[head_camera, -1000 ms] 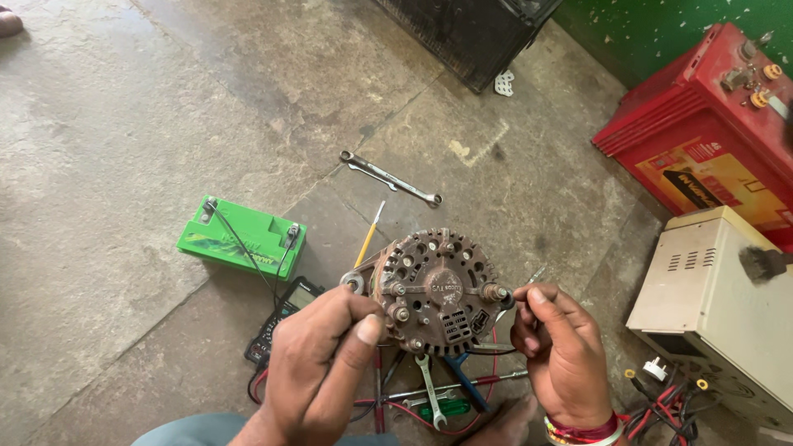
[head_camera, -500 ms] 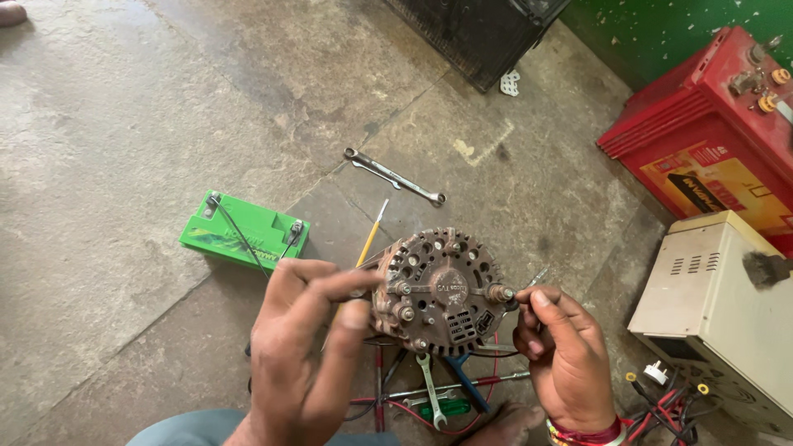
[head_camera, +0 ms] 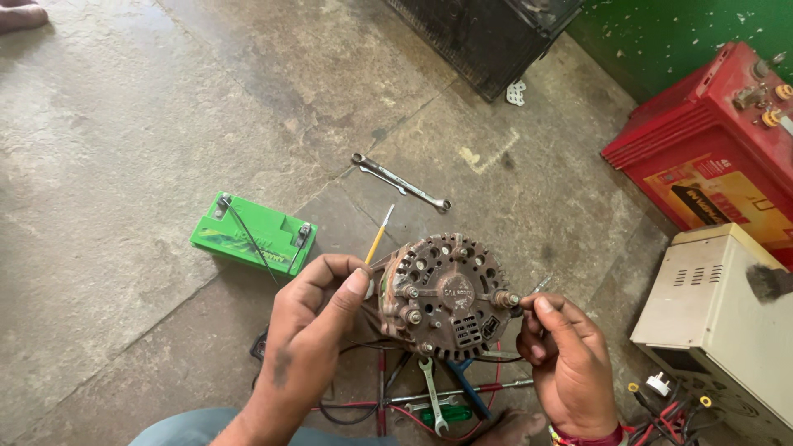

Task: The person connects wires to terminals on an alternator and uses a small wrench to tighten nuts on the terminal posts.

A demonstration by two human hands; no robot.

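Observation:
A round, rusty brown alternator [head_camera: 446, 296] stands on edge on the stone floor, its vented back cover facing me. My left hand [head_camera: 318, 314] grips its left rim with thumb and fingers. My right hand [head_camera: 562, 355] pinches a thin metal probe tip [head_camera: 537, 287] against the stud on the alternator's right side. Red and black wires [head_camera: 396, 405] trail under the alternator.
A small green battery [head_camera: 252, 233] lies to the left, a long spanner [head_camera: 402, 183] beyond the alternator, a yellow-handled screwdriver [head_camera: 378, 235] beside it. Wrenches and screwdrivers [head_camera: 434, 396] lie underneath. A red battery [head_camera: 710, 149] and a beige metal box [head_camera: 719, 314] stand at the right.
My left hand has shifted from reaching over the alternator's left side to gripping its rim with the thumb on top. The right hand stays at the stud.

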